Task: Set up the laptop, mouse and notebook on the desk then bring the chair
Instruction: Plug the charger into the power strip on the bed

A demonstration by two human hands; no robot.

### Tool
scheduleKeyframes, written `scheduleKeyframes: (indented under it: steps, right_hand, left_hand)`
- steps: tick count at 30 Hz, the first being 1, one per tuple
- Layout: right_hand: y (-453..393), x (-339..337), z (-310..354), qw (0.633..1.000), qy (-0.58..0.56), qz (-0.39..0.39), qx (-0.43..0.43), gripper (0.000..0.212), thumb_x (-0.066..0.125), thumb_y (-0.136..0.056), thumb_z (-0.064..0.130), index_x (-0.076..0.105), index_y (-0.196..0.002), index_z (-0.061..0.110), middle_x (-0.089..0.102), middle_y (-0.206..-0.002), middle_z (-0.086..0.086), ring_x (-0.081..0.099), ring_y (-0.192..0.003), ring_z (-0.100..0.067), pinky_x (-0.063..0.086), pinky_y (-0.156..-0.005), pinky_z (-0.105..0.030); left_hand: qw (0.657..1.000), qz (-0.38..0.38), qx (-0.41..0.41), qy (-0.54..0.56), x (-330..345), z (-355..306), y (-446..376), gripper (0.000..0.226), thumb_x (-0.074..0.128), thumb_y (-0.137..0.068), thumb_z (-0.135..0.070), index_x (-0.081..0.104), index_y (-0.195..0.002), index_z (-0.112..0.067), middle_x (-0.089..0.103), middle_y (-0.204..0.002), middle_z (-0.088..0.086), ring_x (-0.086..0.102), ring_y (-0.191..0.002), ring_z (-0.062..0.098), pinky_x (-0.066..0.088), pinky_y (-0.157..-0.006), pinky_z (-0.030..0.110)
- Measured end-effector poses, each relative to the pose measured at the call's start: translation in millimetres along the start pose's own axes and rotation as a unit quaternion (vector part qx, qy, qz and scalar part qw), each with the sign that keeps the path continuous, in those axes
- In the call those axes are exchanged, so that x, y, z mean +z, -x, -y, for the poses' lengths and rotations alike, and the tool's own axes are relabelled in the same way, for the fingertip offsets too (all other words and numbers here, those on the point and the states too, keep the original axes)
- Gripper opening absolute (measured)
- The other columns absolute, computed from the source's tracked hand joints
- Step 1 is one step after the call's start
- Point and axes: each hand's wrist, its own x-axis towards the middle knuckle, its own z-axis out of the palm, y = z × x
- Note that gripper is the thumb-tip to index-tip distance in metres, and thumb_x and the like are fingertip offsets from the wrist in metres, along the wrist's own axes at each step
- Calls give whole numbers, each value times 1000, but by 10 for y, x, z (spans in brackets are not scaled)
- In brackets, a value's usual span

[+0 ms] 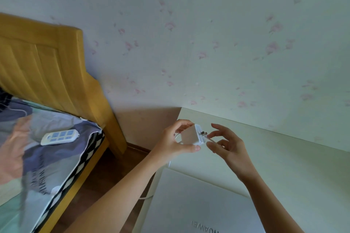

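Pale wallpaper with faint pink flowers (208,34) backed the white desk (284,166), and a yellow wooden bed (47,62) with a patterned cover stood off to my left. I saw the closed silver-grey laptop (198,204) already lying flat on the desk at its near left corner, lid down, logo reading upside down to me, its long edges running from near left to far right. I judged the set-up barely begun: no mouse, notebook or chair showed.

My left hand (176,143) gripped the white square charger block (191,135) above the desk's left end, fingers curled round it, its metal prongs pointing right. My right hand (229,145) hovered just beside the prongs, fingers loosely spread, the fingertips near or touching them. A white power strip with blue sockets (59,136) lay on the bed, so plugging in looked next.
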Motion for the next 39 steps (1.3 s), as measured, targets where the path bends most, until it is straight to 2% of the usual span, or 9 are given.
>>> scheduleKeyframes:
  steps: [7, 13, 17, 24, 27, 30, 34, 36, 39]
  right_hand:
    - [-125, 741, 155, 997, -20, 77, -24, 56, 71, -78, 0, 55, -122, 31, 67, -103, 3, 53, -69, -19, 50, -67, -24]
    - [-71, 1909, 221, 988, -56, 144, -16, 56, 72, -77, -2, 55, -122, 25, 69, -99, -4, 57, -69, -18, 48, -60, -20]
    - [38, 2888, 113, 984, -34, 177, -8, 43, 72, -78, 1, 63, -113, 25, 70, -92, -7, 59, -67, -15, 45, -55, -21]
    - [21, 4444, -47, 983, 32, 179, 32, 24, 70, -83, 17, 67, -102, 31, 71, -93, 5, 58, -69, -9, 49, -69, -24]
    - [-196, 4967, -86, 975, 1, 215, 62, 26, 71, -82, 23, 66, -107, 29, 71, -100, 7, 65, -91, -5, 50, -83, -23]
    - [-581, 5291, -115, 965, -40, 247, 83, 31, 69, -84, 30, 64, -114, 28, 68, -92, 8, 59, -76, -4, 44, -72, -21]
    - [-1182, 5513, -273, 943, -77, 289, 143, 32, 52, -92, 41, 64, -117, 25, 63, -82, 3, 50, -72, -11, 38, -67, -24]
    - [-1445, 5625, -387, 932, -96, 313, 154, 32, 43, -97, 36, 62, -120, 24, 64, -87, -5, 52, -74, -15, 38, -68, -27]
    - [-1786, 5808, -561, 922, -118, 315, 191, 31, 39, -99, 12, 63, -118, 21, 67, -94, -12, 58, -81, -23, 43, -71, -27]
  left_hand:
    - [990, -135, -30, 28, -852, 173, 557, 59, 89, -63, -23, 57, -112, -34, 65, -110, -11, 60, -100, 4, 42, -75, 5]
    - [962, -264, -60, 27, -1871, 587, 1270, 63, 90, -48, -36, 61, -103, -39, 70, -103, -9, 65, -97, 9, 53, -82, 31]
    - [937, -338, -91, 15, -2564, 1007, 1809, 61, 89, -43, -40, 60, -97, -39, 68, -96, -17, 64, -89, 5, 51, -71, 18]
    - [882, -436, -180, -16, -3451, 1517, 2141, 55, 84, -41, -41, 56, -88, -31, 64, -85, -17, 60, -79, -3, 46, -65, 18]
    - [882, -426, -199, 4, -3644, 1719, 1903, 59, 84, -39, -47, 56, -90, -34, 65, -89, -19, 61, -81, -2, 50, -69, 22]
    - [887, -399, -215, 85, -3885, 1972, 1559, 59, 85, -42, -48, 62, -95, -33, 70, -92, -12, 68, -87, 11, 56, -74, 30]
    - [921, -286, -197, 179, -4213, 2267, 1170, 30, 74, -79, -6, 62, -102, -20, 74, -84, -7, 70, -80, 6, 51, -65, 14]
    - [940, -214, -175, 199, -4328, 2463, 1023, 26, 57, -90, 5, 59, -106, -15, 73, -80, -10, 68, -75, -3, 49, -64, 11]
    - [945, -151, -176, 233, -4444, 2879, 817, 26, 50, -96, -7, 56, -120, -15, 70, -99, -6, 65, -90, 1, 48, -75, 13]
